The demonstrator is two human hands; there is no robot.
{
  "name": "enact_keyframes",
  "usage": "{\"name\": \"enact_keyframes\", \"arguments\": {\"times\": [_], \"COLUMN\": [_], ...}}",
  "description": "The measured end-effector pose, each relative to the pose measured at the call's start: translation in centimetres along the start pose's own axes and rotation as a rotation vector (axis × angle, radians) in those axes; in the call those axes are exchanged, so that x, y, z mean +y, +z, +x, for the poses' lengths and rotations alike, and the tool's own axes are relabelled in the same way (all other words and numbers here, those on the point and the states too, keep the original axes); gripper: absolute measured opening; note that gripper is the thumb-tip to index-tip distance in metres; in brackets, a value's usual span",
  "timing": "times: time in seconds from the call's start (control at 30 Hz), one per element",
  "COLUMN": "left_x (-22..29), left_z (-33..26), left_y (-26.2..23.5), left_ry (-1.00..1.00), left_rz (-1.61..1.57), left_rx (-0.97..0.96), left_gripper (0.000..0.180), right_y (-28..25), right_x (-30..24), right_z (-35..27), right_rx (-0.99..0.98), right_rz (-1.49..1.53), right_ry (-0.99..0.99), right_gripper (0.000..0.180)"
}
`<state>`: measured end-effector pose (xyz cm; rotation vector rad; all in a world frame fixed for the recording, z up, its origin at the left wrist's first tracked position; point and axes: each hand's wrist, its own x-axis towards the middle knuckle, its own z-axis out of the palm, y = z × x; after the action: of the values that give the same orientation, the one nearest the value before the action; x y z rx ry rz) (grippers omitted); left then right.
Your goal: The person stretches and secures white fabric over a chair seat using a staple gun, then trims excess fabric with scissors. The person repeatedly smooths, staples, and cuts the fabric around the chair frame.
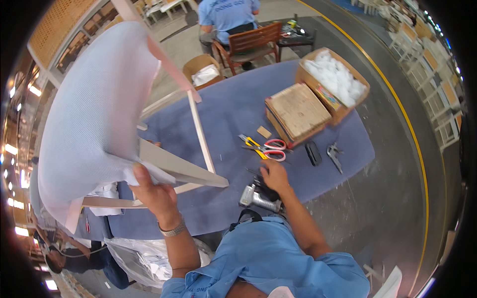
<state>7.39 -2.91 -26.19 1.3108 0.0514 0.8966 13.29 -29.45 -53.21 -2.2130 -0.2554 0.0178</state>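
Observation:
A chair (94, 114) with pale grey-blue fabric padding and a light wooden frame lies tipped on the table at the left. My left hand (155, 197) pinches a loose edge of its fabric between thumb and fingers, beside a wooden leg. My right hand (274, 177) is at the table's near side with its fingers curled, by a silver and black staple gun (259, 199). A thin dark tip shows beside those fingers; what they hold is hidden. Just beyond lie red-handled scissors (275, 154) and a yellow-handled cutting tool (252, 142).
A blue-grey padded table (233, 97) carries a wooden-topped box (298, 111), a carton of white stuffing (335, 79), a black case (313, 153) and a metal tool (335, 157). Beyond it, a person (228, 17) sits on a brown chair. Clear plastic (141, 256) hangs near my left arm.

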Motion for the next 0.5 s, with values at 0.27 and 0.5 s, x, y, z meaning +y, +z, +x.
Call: {"name": "enact_keyframes", "arguments": {"times": [0.27, 0.5], "left_x": [-0.4, 5.0], "left_z": [2.0, -1.5], "left_y": [-3.6, -12.2], "left_ry": [0.019, -0.004], "left_rz": [0.047, -0.108], "left_rx": [-0.053, -0.029], "left_gripper": [0.092, 0.081], "right_y": [4.9, 3.6], "right_x": [8.4, 8.1], "right_z": [17.1, 16.9], "right_rx": [-0.193, -0.036], "right_rz": [-0.629, -0.226], "right_ry": [0.019, -0.12], "right_gripper": [0.039, 0.022]}}
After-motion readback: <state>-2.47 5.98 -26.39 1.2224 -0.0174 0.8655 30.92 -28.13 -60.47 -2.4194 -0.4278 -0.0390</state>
